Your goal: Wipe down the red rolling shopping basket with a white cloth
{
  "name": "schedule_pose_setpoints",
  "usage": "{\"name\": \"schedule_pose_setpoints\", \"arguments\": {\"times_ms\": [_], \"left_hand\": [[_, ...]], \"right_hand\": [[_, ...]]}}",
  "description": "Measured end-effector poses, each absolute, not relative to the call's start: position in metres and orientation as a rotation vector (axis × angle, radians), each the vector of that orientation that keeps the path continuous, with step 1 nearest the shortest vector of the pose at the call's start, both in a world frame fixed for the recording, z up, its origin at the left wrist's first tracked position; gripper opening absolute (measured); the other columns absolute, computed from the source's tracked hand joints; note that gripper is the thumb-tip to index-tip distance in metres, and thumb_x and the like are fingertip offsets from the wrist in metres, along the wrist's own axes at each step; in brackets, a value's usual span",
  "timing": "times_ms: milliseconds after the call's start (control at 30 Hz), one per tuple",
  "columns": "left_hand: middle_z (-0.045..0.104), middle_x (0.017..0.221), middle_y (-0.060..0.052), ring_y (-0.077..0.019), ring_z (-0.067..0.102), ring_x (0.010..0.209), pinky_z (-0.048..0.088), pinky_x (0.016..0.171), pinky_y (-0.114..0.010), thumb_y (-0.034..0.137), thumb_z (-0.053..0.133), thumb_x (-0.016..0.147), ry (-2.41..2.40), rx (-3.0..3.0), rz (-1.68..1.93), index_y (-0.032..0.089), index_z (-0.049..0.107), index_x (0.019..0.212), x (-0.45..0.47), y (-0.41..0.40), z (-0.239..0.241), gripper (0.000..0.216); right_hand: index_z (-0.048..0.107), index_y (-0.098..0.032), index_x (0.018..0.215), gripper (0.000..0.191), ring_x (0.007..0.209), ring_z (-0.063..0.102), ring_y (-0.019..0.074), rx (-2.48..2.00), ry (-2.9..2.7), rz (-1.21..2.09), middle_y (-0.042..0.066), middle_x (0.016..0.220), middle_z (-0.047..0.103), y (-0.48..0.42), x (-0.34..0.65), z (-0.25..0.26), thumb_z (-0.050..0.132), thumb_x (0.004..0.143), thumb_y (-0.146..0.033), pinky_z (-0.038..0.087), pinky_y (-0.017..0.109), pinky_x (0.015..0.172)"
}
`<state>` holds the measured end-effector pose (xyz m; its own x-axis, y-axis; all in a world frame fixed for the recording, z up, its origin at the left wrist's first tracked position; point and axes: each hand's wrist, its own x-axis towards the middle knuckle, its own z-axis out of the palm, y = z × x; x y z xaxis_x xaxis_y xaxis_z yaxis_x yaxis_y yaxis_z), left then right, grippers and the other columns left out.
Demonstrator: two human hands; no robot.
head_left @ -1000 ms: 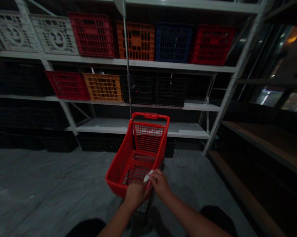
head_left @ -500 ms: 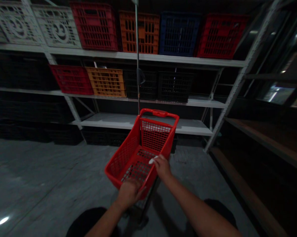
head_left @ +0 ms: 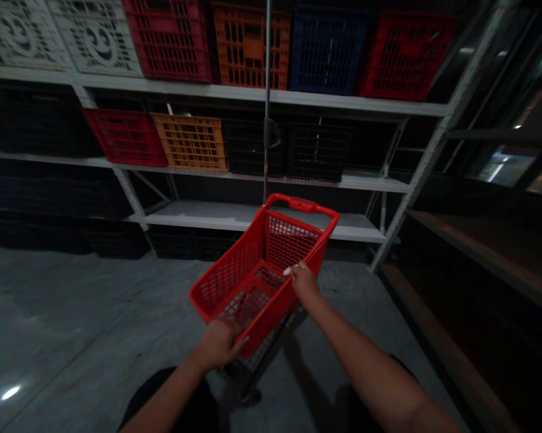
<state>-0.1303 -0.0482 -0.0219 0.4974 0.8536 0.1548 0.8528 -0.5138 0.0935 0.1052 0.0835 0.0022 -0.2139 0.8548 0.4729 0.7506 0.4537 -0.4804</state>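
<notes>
A red plastic shopping cart (head_left: 271, 316) stands on the floor before me, its basket showing only its own grid walls and floor. My left hand (head_left: 219, 341) is wrapped over the near end of the basket's rim, thumb on the outside. On the long right-hand rim rests my right hand (head_left: 304, 282), closed on a small white cloth or tissue (head_left: 288, 271), most of it hidden by the fingers. Beyond both hands rises the cart's red handle (head_left: 302, 205). A tall thin pole (head_left: 267, 72) stands up beside the handle.
White metal shelving (head_left: 199, 216) lies behind the cart, with several crates, among them an orange crate (head_left: 253, 48), a blue crate (head_left: 328, 51) and a yellow crate (head_left: 190, 143). A dark shelf unit (head_left: 469, 240) runs along the right. Grey concrete floor (head_left: 73, 313) spreads at left.
My right hand has slid along the rim toward the handle, with the white cloth or tissue. My left hand has shifted slightly left. The cart's handle end appears farther right.
</notes>
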Motion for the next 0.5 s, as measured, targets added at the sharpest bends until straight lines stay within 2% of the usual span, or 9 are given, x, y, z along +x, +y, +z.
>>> {"name": "schedule_pose_setpoints", "arguments": {"times_ms": [133,233,333,500], "left_hand": [[0.064,0.072,-0.008,-0.0196,0.059,0.074,0.041,0.078,-0.034,0.056,0.032,0.078,1.797,2.593,0.177,0.018,0.06,0.078,-0.113,-0.042,-0.012,0.047],[0.066,0.074,-0.012,-0.0234,0.062,0.072,0.045,0.067,-0.035,0.052,0.027,0.081,2.109,2.375,0.148,0.014,0.058,0.095,-0.09,-0.035,-0.013,0.05],[0.066,0.071,-0.014,-0.025,0.063,0.068,0.046,0.057,-0.034,0.045,0.016,0.086,2.269,2.232,0.115,0.012,0.056,0.099,-0.079,-0.029,-0.016,0.053],[0.066,0.069,-0.013,-0.0258,0.064,0.067,0.046,0.056,-0.036,0.044,0.013,0.087,2.27,2.284,0.083,0.014,0.057,0.095,-0.088,-0.021,-0.016,0.054]], "right_hand": [[0.065,-0.02,0.083,0.022,0.075,0.051,0.0132,-1.153,-2.108,0.319,0.004,0.082,0.054,0.032,0.067,-0.016,0.045,0.08,-0.012,0.04,0.022,0.072],[0.064,-0.021,0.089,0.022,0.077,0.051,0.0134,-1.087,-2.135,0.349,0.003,0.083,0.054,0.017,0.054,-0.021,0.045,0.081,-0.013,0.04,0.022,0.073],[0.065,-0.022,0.085,0.02,0.073,0.05,0.0128,-1.139,-2.164,0.307,0.003,0.081,0.054,0.037,0.069,-0.014,0.048,0.079,-0.013,0.04,0.021,0.069],[0.067,-0.02,0.087,0.022,0.071,0.05,0.0131,-1.413,-1.977,0.103,0.004,0.081,0.054,0.1,0.13,0.012,0.047,0.08,-0.014,0.038,0.022,0.068]]}}
